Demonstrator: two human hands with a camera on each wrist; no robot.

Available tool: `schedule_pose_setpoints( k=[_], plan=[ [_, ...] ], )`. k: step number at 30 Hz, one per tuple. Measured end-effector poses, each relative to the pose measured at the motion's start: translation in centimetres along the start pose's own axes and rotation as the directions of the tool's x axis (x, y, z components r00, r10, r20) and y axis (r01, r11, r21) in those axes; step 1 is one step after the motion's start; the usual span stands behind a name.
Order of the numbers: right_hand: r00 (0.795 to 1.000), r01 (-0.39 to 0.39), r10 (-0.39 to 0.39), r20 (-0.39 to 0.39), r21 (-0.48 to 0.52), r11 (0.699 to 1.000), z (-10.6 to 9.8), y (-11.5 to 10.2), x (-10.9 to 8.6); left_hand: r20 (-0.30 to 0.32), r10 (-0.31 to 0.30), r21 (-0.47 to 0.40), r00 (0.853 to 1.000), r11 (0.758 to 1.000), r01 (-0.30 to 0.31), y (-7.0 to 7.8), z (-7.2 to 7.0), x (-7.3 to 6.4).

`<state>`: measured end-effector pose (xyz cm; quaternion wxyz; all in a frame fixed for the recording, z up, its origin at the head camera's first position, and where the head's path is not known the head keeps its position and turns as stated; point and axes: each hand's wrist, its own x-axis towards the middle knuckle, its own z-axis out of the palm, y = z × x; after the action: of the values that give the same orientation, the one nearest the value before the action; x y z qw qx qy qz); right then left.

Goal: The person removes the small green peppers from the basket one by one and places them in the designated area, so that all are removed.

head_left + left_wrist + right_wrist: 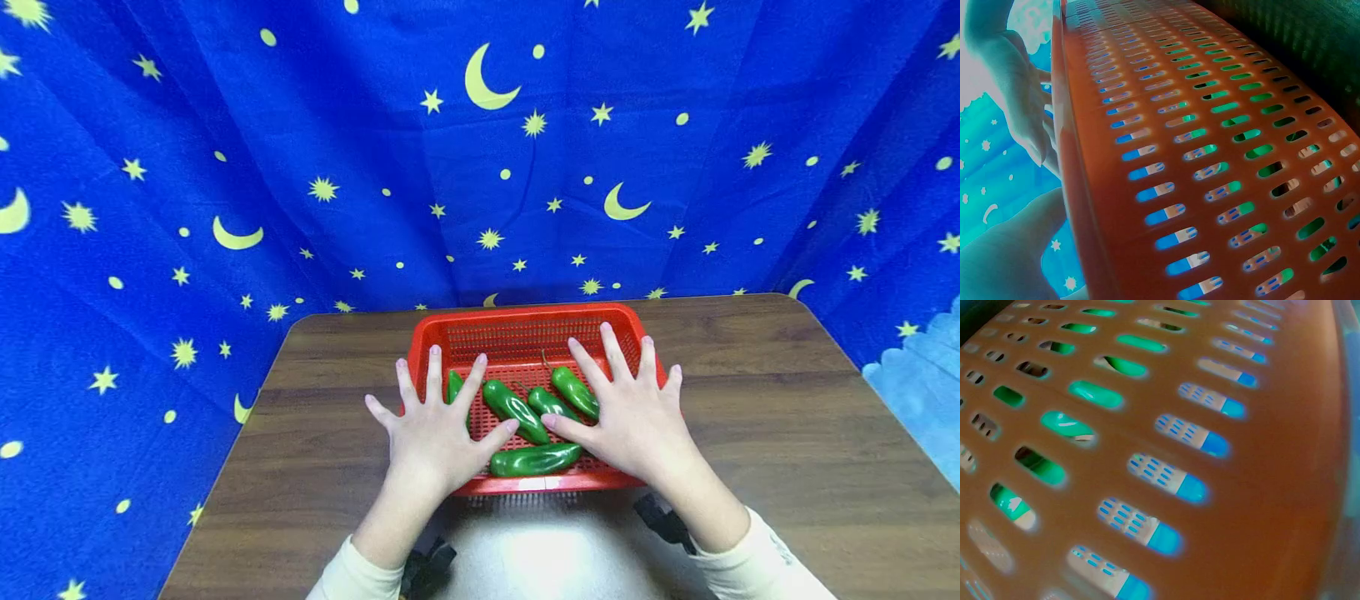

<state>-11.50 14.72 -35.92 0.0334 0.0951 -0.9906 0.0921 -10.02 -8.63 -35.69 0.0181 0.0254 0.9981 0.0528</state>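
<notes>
A red plastic basket (528, 314) with slotted walls stands on the table, holding several shiny green peppers (536, 460). My left hand (433, 442) is spread over the basket's left side, fingers straight, partly covering the leftmost pepper (455, 387). Over the right side, my right hand (637, 417) spreads its fingers the same way, its thumb overlapping a middle pepper (547, 402). Neither hand grips anything. Both wrist views look closely at the slotted basket wall (1100, 187), with green showing through the slots; the right wrist view is filled by that wall (1279, 456).
The brown wood-grain table (757, 400) extends to both sides of the basket. Behind it hangs a blue curtain (420, 167) with yellow moons and stars. A pale shiny surface (540, 550) lies at the near edge, between the forearms.
</notes>
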Motion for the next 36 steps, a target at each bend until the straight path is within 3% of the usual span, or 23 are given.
schedule_pose_setpoints(
  k=[13,23,28,31,36],
  plan=[
    [0.998,0.052,-0.052,-0.036,-0.015,0.999,-0.1,0.3,0.1,0.002,-0.009,-0.061,1.0,0.998,0.009,-1.0,-0.2,0.0],
    [0.995,0.088,-0.087,-0.047,0.013,0.996,-0.1,1.1,0.0,-0.041,-0.018,-0.181,0.999,0.983,0.01,-3.5,0.2,-0.1],
    [0.995,0.099,-0.098,-0.025,0.049,0.994,-0.4,1.6,0.2,-0.005,0.004,-0.302,1.0,0.953,-0.005,-5.9,1.6,-0.4],
    [0.996,0.093,-0.093,0.0,0.082,0.992,-0.7,2.0,0.4,0.055,0.0,-0.375,0.999,0.927,0.021,-7.1,2.8,-0.9],
    [0.993,0.097,-0.103,0.052,0.119,0.988,-1.6,2.8,1.0,0.104,0.017,-0.519,0.994,0.854,0.04,-8.0,4.1,-1.9]
  ],
)
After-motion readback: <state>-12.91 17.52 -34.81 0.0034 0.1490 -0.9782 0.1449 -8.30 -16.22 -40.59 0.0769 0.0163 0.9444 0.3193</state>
